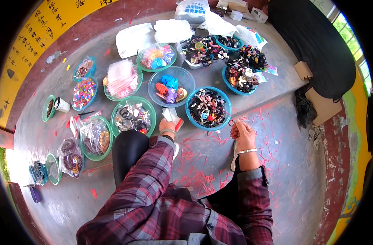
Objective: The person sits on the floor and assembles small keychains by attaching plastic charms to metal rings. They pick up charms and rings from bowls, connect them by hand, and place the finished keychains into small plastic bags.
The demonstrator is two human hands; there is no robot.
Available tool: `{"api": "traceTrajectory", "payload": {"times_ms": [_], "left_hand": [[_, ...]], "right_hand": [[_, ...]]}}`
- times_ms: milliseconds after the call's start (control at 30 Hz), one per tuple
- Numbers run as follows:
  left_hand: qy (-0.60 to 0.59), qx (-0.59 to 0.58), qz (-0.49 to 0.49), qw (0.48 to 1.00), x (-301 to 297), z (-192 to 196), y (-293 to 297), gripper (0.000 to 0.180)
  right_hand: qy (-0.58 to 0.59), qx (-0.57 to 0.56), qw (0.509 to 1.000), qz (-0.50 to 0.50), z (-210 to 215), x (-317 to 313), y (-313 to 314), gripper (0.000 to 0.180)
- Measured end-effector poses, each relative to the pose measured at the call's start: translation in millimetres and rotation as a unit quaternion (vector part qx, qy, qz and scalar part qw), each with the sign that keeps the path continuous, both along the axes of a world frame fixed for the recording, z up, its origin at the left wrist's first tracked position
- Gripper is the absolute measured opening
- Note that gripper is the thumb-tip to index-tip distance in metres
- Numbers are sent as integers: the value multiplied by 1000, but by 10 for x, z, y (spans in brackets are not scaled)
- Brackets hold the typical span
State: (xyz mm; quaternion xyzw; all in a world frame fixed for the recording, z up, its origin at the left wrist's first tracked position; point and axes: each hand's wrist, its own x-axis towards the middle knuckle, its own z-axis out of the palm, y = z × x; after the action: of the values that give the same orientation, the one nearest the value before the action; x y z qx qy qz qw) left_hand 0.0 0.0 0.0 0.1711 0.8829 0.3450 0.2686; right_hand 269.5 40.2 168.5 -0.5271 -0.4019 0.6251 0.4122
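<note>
My left hand is closed on a small clear plastic bag with a red strip along its edge. It is just in front of a clear blue basin of bright plastic hair claws. Farther right, my right hand pinches a small dark hair tie, partly covered by the fingers. Between the hands and slightly beyond them stands a blue basin heaped with dark hair ties bearing small charms. To the left of my left hand, a green basin contains bagged hair accessories.
More basins hold beads, pink plastic sleeves and dark hair ties. White bags lie at the back. Red plastic strips litter the floor below the raised ledge. Cardboard and a black bag lie at right.
</note>
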Motion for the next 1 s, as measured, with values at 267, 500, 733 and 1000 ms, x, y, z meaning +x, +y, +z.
{"api": "traceTrajectory", "payload": {"times_ms": [267, 500, 733, 1000], "left_hand": [[23, 96, 92, 991, 106, -222, -104, 16], [-314, 249, 18, 916, 678, 898, -198, 18], [-406, 277, -267, 829, 907, 1809, -493, 21], [-303, 239, -335, 859, 921, 1297, -351, 23]], "right_hand": [[-8, -7, 1000, 21, 21, -50, -2, 26], [-37, 5, 996, 77, 45, -29, -109, 21], [35, 98, 990, 96, 243, -188, -305, 25], [-55, 129, 989, 46, 14, -276, -296, 16]]}}
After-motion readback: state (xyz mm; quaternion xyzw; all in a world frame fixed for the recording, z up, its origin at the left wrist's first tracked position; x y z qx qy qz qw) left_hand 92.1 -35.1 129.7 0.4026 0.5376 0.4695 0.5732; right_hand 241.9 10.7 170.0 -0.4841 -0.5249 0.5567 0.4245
